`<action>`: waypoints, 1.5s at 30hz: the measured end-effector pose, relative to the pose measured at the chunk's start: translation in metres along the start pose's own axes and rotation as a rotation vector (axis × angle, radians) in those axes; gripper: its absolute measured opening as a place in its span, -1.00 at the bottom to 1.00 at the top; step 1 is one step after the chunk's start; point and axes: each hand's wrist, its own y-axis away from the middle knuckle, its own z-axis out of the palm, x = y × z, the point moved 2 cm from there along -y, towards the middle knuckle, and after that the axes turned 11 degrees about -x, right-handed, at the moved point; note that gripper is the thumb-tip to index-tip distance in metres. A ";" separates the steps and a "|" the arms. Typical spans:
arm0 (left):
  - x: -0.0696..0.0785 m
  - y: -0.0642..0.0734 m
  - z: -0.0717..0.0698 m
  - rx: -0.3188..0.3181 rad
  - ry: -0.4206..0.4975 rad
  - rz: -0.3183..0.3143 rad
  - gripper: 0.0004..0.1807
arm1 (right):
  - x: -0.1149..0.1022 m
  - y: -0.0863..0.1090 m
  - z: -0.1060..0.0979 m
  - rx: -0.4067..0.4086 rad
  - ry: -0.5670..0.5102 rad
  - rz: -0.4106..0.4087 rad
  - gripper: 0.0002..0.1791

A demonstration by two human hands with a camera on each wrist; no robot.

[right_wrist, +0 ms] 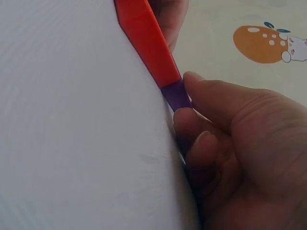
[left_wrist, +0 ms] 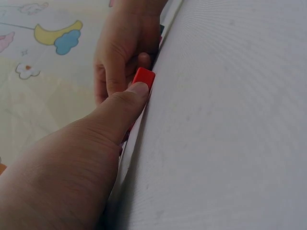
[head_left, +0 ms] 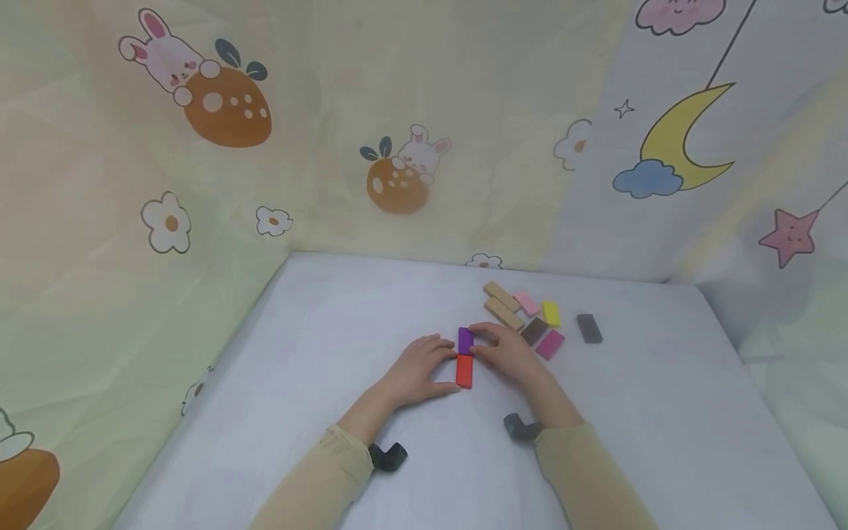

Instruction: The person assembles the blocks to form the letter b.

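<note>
Head view showed two blocks meeting end to end on the white tabletop: the red block, with the purple block at its twelve o'clock. The left hand came in from eight o'clock and gripped the red block, thumb at its six o'clock end; the right hand came in from four o'clock and pinched the purple block.

The likeliest trouble, as I judged it, was at the seam: if one hand pushed harder than the other, the pair could have skewed or buckled there. Letting go unevenly might have dragged one block off line, since fingertips from both sides crowded the join. A careless swing of the right hand toward two o'clock could also have knocked the brown block or the magenta block.

No container showed in any view. The loose pieces lay directly on the tabletop: wooden blocks at one o'clock from the pair, the yellow block at two, and the dark grey block nearer three.
</note>
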 end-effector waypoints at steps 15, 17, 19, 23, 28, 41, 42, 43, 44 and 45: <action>-0.001 -0.001 0.002 -0.012 -0.023 -0.032 -0.06 | 0.012 0.002 -0.007 -0.080 0.012 -0.061 -0.40; 0.000 -0.001 0.002 -0.018 -0.025 -0.036 -0.06 | 0.011 0.003 -0.007 -0.086 0.014 -0.070 -0.39; 0.000 -0.001 0.002 -0.022 -0.027 -0.037 -0.08 | 0.009 0.004 -0.006 -0.086 0.023 -0.077 -0.39; 0.001 0.000 0.002 -0.021 -0.029 -0.032 -0.11 | 0.006 0.005 -0.004 -0.078 0.047 -0.073 -0.40; 0.002 0.001 0.002 -0.021 -0.032 -0.029 -0.12 | 0.003 0.006 -0.003 -0.063 0.060 -0.048 -0.40; 0.001 0.001 -0.001 -0.006 -0.020 -0.004 -0.16 | 0.001 0.005 -0.001 -0.039 0.090 -0.026 -0.41; 0.001 0.001 -0.001 -0.008 -0.020 -0.005 -0.16 | 0.002 0.005 -0.001 -0.039 0.090 -0.028 -0.41; 0.001 0.001 -0.001 -0.008 -0.021 -0.006 -0.16 | 0.002 0.004 -0.001 -0.042 0.090 -0.031 -0.41; 0.001 0.001 -0.001 -0.009 -0.021 -0.007 -0.16 | 0.002 0.004 -0.001 -0.042 0.087 -0.031 -0.41; 0.001 0.001 -0.001 -0.009 -0.025 -0.007 -0.16 | 0.003 0.004 -0.001 -0.042 0.085 -0.034 -0.42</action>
